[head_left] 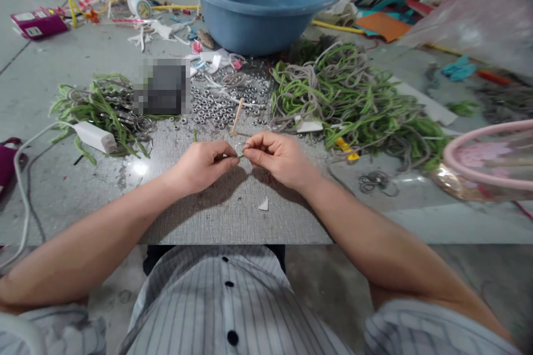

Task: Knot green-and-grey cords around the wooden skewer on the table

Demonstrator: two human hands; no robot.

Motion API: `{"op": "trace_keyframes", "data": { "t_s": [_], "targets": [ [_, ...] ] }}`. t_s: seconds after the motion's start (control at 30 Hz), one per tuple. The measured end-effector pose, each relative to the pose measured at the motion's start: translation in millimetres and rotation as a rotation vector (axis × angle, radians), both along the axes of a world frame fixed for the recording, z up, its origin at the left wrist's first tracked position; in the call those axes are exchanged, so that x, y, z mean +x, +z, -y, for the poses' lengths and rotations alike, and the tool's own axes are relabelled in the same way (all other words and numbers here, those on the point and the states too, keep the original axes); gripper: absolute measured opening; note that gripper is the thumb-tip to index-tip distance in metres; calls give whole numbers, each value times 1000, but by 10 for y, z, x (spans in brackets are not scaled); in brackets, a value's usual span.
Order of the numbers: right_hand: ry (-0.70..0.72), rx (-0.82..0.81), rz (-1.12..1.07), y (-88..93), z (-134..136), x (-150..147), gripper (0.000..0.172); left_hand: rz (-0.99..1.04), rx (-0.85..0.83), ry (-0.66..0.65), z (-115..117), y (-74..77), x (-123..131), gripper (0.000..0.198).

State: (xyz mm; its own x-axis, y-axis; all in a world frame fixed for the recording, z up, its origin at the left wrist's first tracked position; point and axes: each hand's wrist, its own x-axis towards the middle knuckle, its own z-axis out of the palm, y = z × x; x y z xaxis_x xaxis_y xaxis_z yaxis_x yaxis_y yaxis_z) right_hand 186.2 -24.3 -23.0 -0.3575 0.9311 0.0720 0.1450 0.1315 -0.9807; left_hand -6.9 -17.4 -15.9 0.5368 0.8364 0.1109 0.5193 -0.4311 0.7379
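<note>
My left hand [206, 166] pinches a thin green cord [240, 156] between thumb and forefinger. Right across from it, my right hand [281, 160] is closed in a pinch at the same cord, fingertips almost meeting the left ones. Something small and shiny shows between the fingertips, too small to name. Just beyond the hands, a thin wooden stick [238, 115] leans up from the table. Many small metal beads or nuts [210, 108] lie scattered behind it. A large heap of green and grey cords [353, 94] spreads to the right of my right hand.
A blue basin [258, 22] stands at the back. On the left are a bundle of green cords with metal rings [108, 105], a white charger [95, 137] and its cable. A pink-rimmed clear container [487, 161] stands at right. A white scrap [264, 204] lies near the front edge.
</note>
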Motion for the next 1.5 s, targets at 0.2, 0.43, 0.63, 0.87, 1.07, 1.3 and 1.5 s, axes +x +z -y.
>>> {"op": "trace_keyframes", "data": {
  "t_s": [0.2,0.43,0.63,0.87,1.07,1.3,1.5],
  "targets": [
    [-25,145,162,-54,18,23,21,-21,80,-4,-20,-36,-16,13],
    [34,322,418,-41,40,70,9,-123,132,-15,-11,-47,-22,13],
    [80,344,424,-26,49,75,12,-98,137,-33,-9,-46,-28,14],
    [64,280,268,-36,58,49,13,-17,-5,-59,-22,16,-16,15],
    [53,164,146,-43,56,27,15,20,-110,-80,-3,51,-6,14],
    [27,20,15,-15,53,-20,25,147,-281,-126,-20,68,-13,16],
    [5,-25,0,-11,47,-14,28,180,-356,-154,13,116,-5,17]
  ]
}}
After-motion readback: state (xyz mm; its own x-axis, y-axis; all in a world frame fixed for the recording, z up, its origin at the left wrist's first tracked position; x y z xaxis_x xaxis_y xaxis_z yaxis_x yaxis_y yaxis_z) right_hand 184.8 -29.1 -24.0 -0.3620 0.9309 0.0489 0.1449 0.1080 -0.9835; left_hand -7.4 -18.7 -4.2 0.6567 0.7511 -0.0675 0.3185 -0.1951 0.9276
